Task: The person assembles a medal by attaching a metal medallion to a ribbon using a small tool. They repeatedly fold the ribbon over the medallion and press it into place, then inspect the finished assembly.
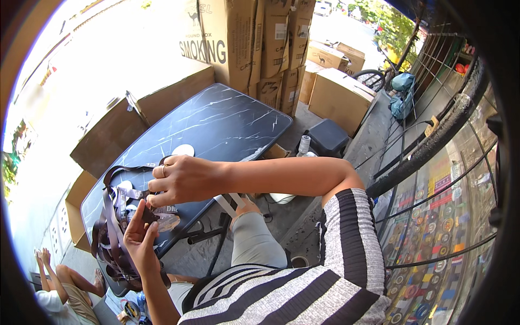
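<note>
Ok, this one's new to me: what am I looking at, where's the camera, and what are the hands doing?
There's no machine, just a person's bare hands. The single picture comes from a wide fisheye camera on their head, looking down, so straight edges bend. The left hand and right hand come close together over dark straps heaped on a dark, marble-patterned table. What exactly their fingers hold is too small to tell. A round white disc lies beyond the right hand. Cardboard boxes stand behind.
</note>
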Action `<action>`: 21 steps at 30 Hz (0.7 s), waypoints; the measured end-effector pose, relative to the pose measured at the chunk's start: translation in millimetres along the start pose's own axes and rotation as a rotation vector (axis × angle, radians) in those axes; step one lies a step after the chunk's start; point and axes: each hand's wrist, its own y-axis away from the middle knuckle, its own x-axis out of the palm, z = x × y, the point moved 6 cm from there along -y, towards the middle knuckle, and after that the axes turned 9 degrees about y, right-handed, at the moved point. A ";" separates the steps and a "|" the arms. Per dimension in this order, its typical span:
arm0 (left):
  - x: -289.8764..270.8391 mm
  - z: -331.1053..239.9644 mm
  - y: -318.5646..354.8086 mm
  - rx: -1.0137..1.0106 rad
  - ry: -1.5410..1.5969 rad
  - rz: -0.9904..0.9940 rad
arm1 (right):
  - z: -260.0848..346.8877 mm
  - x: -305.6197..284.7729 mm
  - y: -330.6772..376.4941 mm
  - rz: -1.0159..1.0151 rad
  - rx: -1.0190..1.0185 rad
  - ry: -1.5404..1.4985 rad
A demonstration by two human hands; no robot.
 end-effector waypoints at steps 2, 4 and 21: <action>4.0 -0.8 -0.3 -0.018 -0.011 0.025 | 2.6 0.1 -0.3 0.024 -0.008 0.026; 3.0 1.6 -2.1 -0.067 -0.061 -0.002 | -0.9 -1.0 2.3 0.035 0.037 0.041; 7.0 -6.3 8.1 -0.025 0.179 0.091 | 15.8 3.3 -5.3 0.147 0.027 0.047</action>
